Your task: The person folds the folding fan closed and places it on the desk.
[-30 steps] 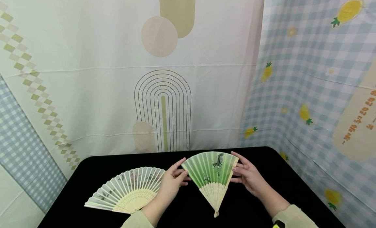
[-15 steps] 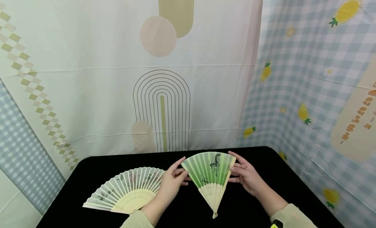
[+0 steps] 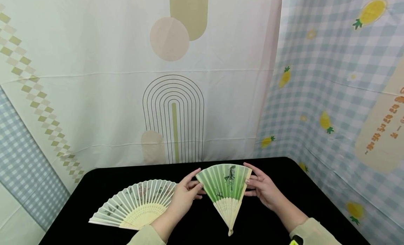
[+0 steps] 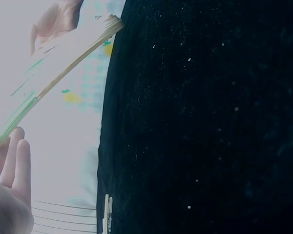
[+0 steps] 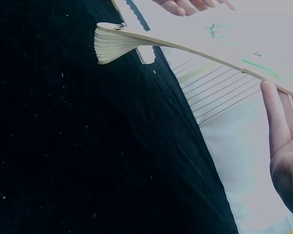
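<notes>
In the head view, a green folding fan (image 3: pixel 222 183) with a dark printed picture is held partly spread above the black table, its pivot end pointing down. My left hand (image 3: pixel 183 197) pinches its left outer edge, thumb in front. My right hand (image 3: pixel 266 190) holds the opposite edge between thumb and fingers. In the left wrist view the fan's pale ribs (image 4: pixel 73 63) slant up from my left hand (image 4: pixel 12 195). The right wrist view shows the stacked rib ends (image 5: pixel 112 44), with my right hand (image 5: pixel 288 146) at the far edge.
A white folding fan (image 3: pixel 139 206) with a flower print lies spread on the black table (image 3: pixel 104 174) at left, partly behind my left forearm. A pale patterned curtain (image 3: pixel 110 115) hangs behind the table, and a checked pineapple cloth (image 3: pixel 315 97) runs along the right.
My right hand has moved slightly left, bringing in the green fan's right edge, so its spread is a little narrower. My left hand stays nearly still, and the white fan lies where it was.
</notes>
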`<action>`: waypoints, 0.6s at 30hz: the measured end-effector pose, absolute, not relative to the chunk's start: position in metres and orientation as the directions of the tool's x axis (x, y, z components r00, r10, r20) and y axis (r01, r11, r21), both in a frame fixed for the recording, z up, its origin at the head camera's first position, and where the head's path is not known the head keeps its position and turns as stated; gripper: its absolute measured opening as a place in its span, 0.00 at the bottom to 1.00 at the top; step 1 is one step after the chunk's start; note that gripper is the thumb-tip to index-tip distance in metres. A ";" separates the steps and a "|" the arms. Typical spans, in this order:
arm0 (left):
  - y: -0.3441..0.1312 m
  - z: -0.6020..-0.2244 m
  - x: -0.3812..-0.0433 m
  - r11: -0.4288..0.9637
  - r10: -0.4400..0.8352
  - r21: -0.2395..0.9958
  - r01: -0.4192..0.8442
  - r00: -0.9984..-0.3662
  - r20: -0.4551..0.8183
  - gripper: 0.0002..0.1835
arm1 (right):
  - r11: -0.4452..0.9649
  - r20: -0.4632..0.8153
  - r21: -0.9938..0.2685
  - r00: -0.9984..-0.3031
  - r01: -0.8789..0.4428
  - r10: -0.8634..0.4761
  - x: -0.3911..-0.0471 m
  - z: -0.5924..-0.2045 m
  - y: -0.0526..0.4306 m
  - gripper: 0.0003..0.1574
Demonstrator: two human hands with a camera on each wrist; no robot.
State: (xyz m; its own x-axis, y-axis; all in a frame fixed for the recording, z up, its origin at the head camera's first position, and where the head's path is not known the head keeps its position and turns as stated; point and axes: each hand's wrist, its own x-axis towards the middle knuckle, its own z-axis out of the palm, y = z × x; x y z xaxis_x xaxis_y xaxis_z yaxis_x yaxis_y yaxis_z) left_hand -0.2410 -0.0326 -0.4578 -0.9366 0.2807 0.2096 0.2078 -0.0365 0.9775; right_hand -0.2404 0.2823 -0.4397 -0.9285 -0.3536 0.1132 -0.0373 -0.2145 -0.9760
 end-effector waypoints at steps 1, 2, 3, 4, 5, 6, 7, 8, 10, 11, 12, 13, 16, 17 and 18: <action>-0.033 -0.458 -0.241 -0.035 0.284 0.977 0.211 -0.935 0.212 0.30 | -0.214 0.113 -0.976 -0.927 -0.037 -0.357 -0.240 -0.440 0.282 0.42; -0.033 -0.457 -0.241 -0.034 0.287 0.977 0.211 -0.934 0.212 0.30 | -0.213 0.112 -0.976 -0.927 -0.035 -0.358 -0.240 -0.440 0.282 0.42; -0.033 -0.457 -0.241 -0.033 0.291 0.976 0.215 -0.932 0.215 0.30 | -0.209 0.106 -0.977 -0.928 -0.031 -0.358 -0.240 -0.440 0.281 0.42; -0.032 -0.457 -0.241 -0.032 0.295 0.976 0.217 -0.931 0.217 0.30 | -0.206 0.104 -0.978 -0.928 -0.030 -0.359 -0.240 -0.440 0.281 0.42; -0.032 -0.457 -0.241 -0.031 0.297 0.975 0.219 -0.929 0.218 0.30 | -0.204 0.103 -0.979 -0.926 -0.029 -0.362 -0.240 -0.440 0.281 0.43; -0.032 -0.457 -0.241 -0.030 0.299 0.975 0.218 -0.929 0.217 0.30 | -0.201 0.101 -0.979 -0.926 -0.027 -0.364 -0.240 -0.440 0.280 0.44; -0.032 -0.457 -0.241 -0.029 0.302 0.976 0.217 -0.929 0.215 0.30 | -0.202 0.102 -0.979 -0.923 -0.028 -0.370 -0.240 -0.440 0.280 0.44; -0.032 -0.456 -0.240 -0.029 0.305 0.977 0.213 -0.929 0.212 0.31 | -0.202 0.105 -0.979 -0.922 -0.029 -0.374 -0.240 -0.440 0.279 0.45; -0.032 -0.456 -0.240 -0.029 0.310 0.978 0.205 -0.929 0.204 0.31 | -0.211 0.110 -0.977 -0.916 -0.028 -0.387 -0.241 -0.440 0.279 0.44; -0.032 -0.455 -0.240 -0.029 0.312 0.979 0.202 -0.929 0.201 0.31 | -0.216 0.113 -0.976 -0.912 -0.028 -0.393 -0.241 -0.441 0.279 0.43; -0.033 -0.455 -0.240 -0.029 0.315 0.980 0.197 -0.929 0.196 0.31 | -0.219 0.114 -0.975 -0.911 -0.027 -0.397 -0.241 -0.441 0.278 0.43; -0.033 -0.455 -0.240 -0.029 0.318 0.981 0.193 -0.929 0.192 0.31 | -0.221 0.115 -0.975 -0.909 -0.026 -0.401 -0.241 -0.441 0.278 0.42; -0.033 -0.455 -0.241 -0.027 0.324 0.982 0.186 -0.928 0.185 0.31 | -0.218 0.109 -0.976 -0.908 -0.020 -0.404 -0.242 -0.442 0.278 0.42; -0.033 -0.455 -0.241 -0.026 0.325 0.982 0.186 -0.927 0.184 0.31 | -0.214 0.106 -0.977 -0.909 -0.019 -0.404 -0.242 -0.442 0.277 0.43; -0.033 -0.455 -0.241 -0.024 0.326 0.982 0.186 -0.927 0.184 0.31 | -0.210 0.102 -0.978 -0.909 -0.016 -0.404 -0.242 -0.442 0.277 0.43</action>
